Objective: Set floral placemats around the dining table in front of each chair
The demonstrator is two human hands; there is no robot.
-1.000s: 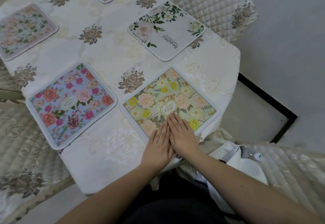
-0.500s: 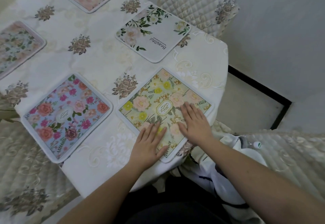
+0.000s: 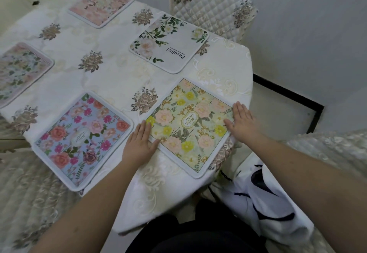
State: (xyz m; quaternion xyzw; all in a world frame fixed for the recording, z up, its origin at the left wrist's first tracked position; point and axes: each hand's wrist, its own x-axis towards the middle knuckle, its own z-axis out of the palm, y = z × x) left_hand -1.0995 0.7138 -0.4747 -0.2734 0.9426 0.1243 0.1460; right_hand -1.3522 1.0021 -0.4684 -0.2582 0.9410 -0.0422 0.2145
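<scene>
A yellow-green floral placemat (image 3: 188, 121) lies at the near right corner of the table. My left hand (image 3: 140, 143) presses flat on its left edge, fingers straight. My right hand (image 3: 243, 122) lies flat on its right edge. A blue placemat (image 3: 83, 139) with red and pink flowers sits to the left. Farther back lie a white placemat (image 3: 168, 44) printed "Beautiful", a pink placemat (image 3: 102, 5) and a pale floral placemat (image 3: 19, 72) at the left edge.
The table (image 3: 111, 58) wears a cream embroidered cloth with brown flower motifs. Quilted chairs stand at the far right (image 3: 214, 6), near left (image 3: 23, 183) and near right (image 3: 333, 149). A white garment (image 3: 264, 199) lies beside my right arm.
My hands slid apart from the middle of the yellow-green placemat out to its left and right edges. The view shifted so the table sits farther right.
</scene>
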